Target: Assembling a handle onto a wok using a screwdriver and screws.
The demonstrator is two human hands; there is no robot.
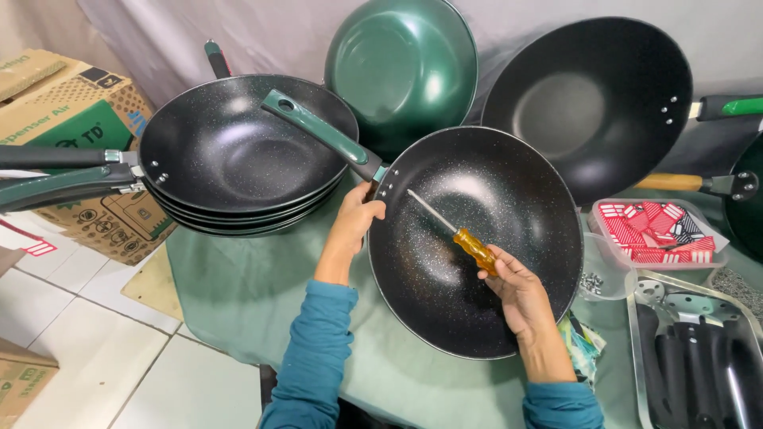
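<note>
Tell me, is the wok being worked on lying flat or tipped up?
Tipped up. The wok faces the camera; the left hand steadies its rim near the handle, the right hand holds a screwdriver inside.

Your left hand gripped the rim of the black speckled wok in the middle of the frame, just under its green handle. Your right hand held an orange-handled screwdriver, and its tip touched the inner wall near the handle rivets. At the upper left, a stack of woks lay on the green cloth. A metal tray was at the lower right.
</note>
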